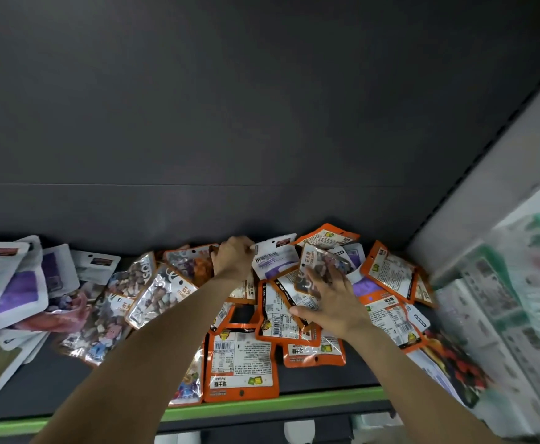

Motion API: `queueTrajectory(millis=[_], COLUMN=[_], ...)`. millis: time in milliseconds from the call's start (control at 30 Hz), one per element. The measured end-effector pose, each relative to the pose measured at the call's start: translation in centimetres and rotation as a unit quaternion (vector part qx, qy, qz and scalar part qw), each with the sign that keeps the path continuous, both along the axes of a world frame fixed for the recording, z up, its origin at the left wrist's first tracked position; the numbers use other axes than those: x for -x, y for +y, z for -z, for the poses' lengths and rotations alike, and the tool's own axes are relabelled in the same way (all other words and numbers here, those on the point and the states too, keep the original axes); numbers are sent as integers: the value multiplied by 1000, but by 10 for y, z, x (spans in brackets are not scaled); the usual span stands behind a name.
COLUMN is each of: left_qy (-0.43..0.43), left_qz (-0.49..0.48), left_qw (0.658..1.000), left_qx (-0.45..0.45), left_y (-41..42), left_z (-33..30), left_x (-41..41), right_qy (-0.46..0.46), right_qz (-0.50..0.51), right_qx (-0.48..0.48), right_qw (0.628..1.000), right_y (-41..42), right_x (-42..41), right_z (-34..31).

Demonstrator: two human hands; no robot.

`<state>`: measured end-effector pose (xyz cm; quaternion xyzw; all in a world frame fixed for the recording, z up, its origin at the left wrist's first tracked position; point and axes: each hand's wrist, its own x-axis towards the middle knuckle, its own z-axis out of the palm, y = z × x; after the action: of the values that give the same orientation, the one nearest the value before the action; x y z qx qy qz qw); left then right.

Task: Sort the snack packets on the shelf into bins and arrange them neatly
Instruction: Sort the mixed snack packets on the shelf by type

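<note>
Both of our hands are deep in the pile of snack packets on the dark shelf (70, 389). Our left hand (233, 257) is curled at the back of the heap, its fingers closed on the top edge of a white-and-purple packet (273, 257) that leans against the rear wall. Our right hand (328, 299) lies with fingers spread and fairly straight over a clear candy packet (318, 267) and the orange packets (281, 315) under it; we cannot tell whether it is pinching the clear one or only pressing on it. The packets are still unsorted: orange ones (241, 360) spill toward the green shelf lip (294, 403), clear pebble-candy bags (156, 293) lie left of our left arm, and white, purple and green pouches (12, 283) are stacked at the far left. No bin is plainly visible; the blurred pale shapes at the right may be containers, but we cannot say. To do this step well, we judge it best to lift one kind at a time, drawing the white-and-purple packet straight up by its top edge while the right hand holds its neighbours down, so the slippery orange packets do not slide off the front. We should gather matching prints face-up and aligned before carrying them.
</note>
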<state>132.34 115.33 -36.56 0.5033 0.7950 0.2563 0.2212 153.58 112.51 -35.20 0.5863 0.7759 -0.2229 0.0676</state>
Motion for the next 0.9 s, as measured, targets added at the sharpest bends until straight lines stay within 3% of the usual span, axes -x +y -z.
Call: queueTrajectory(millis=[267,367,500,667,767,900], left_qy=[-62,-22,23,21,4,-17], left_qz=[-26,70,123,92,78,59], left_qw=[969,971,963,960,964,965], left_qx=[-238,-228,-239,-263,-253,-253], left_y=[-27,-34,-33,-26,-27,-34], left_z=[-57,-69,-69,-67,-67,-72], left_x=[14,6,-18,-18,-10,0], right_qy=[46,119,-24,-84,-45,84], right_qz=[1,39,2,-41,-66,-101], right_qx=[5,-69,-100,-112,-111,-149], right_qw=[999,990,995,989,991,980], right_y=[-2,8,22,40,47,46], right_x=[-4,-16,-35,-36,-31,-1], right_z=[0,-5,-21,-34,-41,-57])
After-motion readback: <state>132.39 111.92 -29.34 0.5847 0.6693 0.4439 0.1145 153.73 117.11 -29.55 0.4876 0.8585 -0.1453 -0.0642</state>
